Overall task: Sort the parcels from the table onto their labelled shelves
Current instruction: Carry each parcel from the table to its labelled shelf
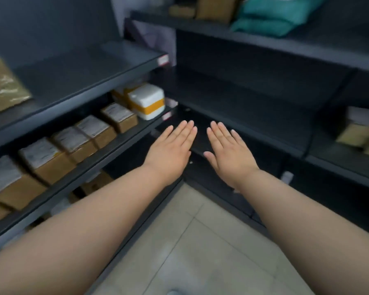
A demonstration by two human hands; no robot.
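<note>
Left hand (173,150) and right hand (228,152) flat, fingers straight, empty; labelled cardboard parcels (94,133) sit rowed on left middle shelf (107,155), probably stiff and light, best gripped by opposite side faces.

Bare corner shelf (232,107) ahead — boxes (90,133) crowding the left shelf (107,150).

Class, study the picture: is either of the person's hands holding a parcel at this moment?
No. The left hand and the right hand are both held out flat and grip nothing.
</note>
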